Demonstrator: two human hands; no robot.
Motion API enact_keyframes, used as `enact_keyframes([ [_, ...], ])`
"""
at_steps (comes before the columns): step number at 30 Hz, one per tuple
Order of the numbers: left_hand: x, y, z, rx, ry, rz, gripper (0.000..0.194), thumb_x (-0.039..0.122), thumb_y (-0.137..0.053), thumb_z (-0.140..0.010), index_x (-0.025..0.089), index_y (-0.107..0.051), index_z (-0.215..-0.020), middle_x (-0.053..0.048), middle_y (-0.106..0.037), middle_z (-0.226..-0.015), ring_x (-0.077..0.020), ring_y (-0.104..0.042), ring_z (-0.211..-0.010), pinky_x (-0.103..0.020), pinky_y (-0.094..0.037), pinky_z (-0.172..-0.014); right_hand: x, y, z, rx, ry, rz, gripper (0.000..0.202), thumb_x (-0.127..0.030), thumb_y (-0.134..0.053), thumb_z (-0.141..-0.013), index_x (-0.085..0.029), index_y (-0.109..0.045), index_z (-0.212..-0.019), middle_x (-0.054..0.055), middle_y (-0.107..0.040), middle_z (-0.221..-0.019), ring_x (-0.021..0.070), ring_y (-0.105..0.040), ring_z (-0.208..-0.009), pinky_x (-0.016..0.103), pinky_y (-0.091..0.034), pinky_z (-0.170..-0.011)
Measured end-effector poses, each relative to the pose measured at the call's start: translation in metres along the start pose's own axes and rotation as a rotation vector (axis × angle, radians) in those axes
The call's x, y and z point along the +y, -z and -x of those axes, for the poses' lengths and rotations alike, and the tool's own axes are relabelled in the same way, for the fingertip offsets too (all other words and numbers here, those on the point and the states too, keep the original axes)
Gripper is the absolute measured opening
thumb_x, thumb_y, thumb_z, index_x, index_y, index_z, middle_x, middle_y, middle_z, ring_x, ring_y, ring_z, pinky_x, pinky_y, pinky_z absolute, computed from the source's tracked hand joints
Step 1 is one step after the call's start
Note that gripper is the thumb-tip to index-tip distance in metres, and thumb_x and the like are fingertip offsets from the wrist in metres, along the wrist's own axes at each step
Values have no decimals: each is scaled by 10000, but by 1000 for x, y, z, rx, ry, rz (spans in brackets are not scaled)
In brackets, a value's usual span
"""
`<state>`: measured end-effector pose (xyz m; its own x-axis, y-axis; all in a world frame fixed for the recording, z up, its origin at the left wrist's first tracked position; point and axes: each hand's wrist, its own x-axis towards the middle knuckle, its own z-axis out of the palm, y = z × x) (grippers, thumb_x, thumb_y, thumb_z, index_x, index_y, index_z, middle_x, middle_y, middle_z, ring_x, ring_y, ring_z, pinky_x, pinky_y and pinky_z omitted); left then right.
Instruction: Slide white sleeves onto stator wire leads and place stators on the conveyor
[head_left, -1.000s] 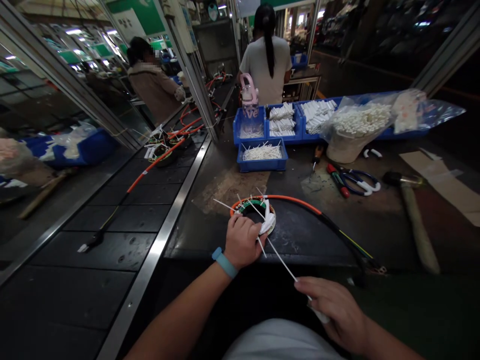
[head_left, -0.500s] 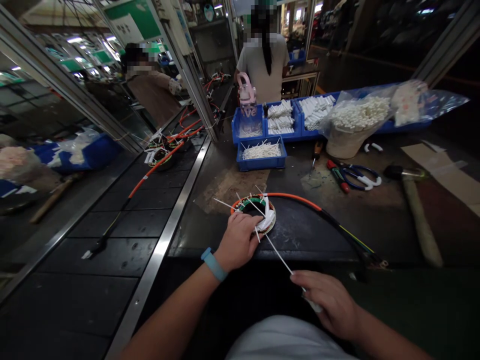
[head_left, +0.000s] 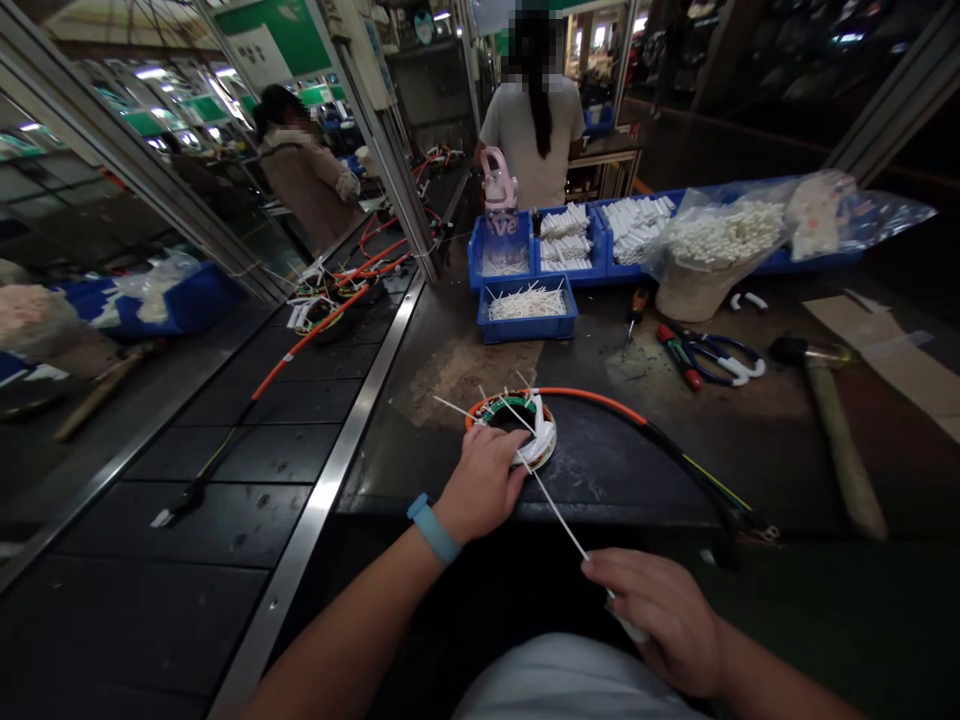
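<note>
A ring-shaped wound coil (head_left: 546, 452) with green and white parts lies near the table's front edge, several thin white strips sticking out of it. An orange cable (head_left: 592, 394) runs from it to the right and ends in dark and yellow-green wires. My left hand (head_left: 484, 480) grips the coil's near left side, thumb over the rim. From the coil a long white strip (head_left: 559, 515) stretches down to my right hand (head_left: 656, 610), which pinches its end. Part of a pale object shows under my right hand's fingers; I cannot make out what it is.
Blue bins (head_left: 600, 240) with white tubes and a bottle stand behind a small blue tray (head_left: 527, 328) of white strips. To the right are a bag of white pieces (head_left: 720, 240), pliers (head_left: 724, 358) and a hammer (head_left: 844, 440). A conveyor (head_left: 195, 520) runs along the left; two people are beyond.
The short end of strip that stuck out below the coil beside my left thumb no longer shows. Both hands keep nearly the same places; the whole view has shifted slightly.
</note>
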<state>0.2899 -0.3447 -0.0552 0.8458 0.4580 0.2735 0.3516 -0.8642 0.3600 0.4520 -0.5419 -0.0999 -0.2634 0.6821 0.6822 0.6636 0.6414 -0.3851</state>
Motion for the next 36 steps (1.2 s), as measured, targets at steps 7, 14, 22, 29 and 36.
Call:
enact_keyframes([
  [7, 1, -2, 0, 45, 3, 17, 356, 173, -517, -802, 146, -498, -1157, -89, -600, -977, -228, -501, -923, -461, -343, -948, 5, -11, -9, 48, -5, 34, 191, -97, -395, -854, -158, -472, -1019, 152, -657, -1047, 202, -567, -1100, 349, -526, -860],
  [14, 0, -12, 4, 305, 57, 241, 533, 144, -599, -774, 198, -423, -1274, -52, -662, -996, -224, -530, -1029, -448, -354, -972, 41, -42, -55, 102, -344, -119, 215, -74, -417, -810, -192, -519, -958, 89, -646, -1034, 166, -609, -974, 313, -512, -833],
  [22, -6, -16, 4, 373, -103, 211, 208, 138, -597, -795, 234, -668, -966, -33, -699, -926, -208, -566, -964, -445, -407, -906, 47, -41, -67, 168, -794, -710, 185, -176, -600, -761, -207, -501, -915, 24, -630, -922, 146, -619, -874, 301, -499, -829],
  [29, -5, -16, 5, 381, -117, 174, 242, 123, -576, -797, 238, -664, -991, -35, -695, -935, -203, -557, -970, -449, -405, -913, 48, -42, -76, 144, -855, -549, 119, -219, -597, -756, -196, -520, -844, -2, -608, -824, 133, -588, -772, 268, -466, -735],
  [36, -9, -15, 6, 337, -118, 176, 275, 130, -542, -809, 250, -654, -1029, -35, -689, -952, -205, -555, -985, -437, -408, -899, 53, -47, -92, 110, -778, -170, 75, -226, -549, -769, -184, -489, -753, -16, -546, -673, 120, -496, -608, 233, -366, -571],
])
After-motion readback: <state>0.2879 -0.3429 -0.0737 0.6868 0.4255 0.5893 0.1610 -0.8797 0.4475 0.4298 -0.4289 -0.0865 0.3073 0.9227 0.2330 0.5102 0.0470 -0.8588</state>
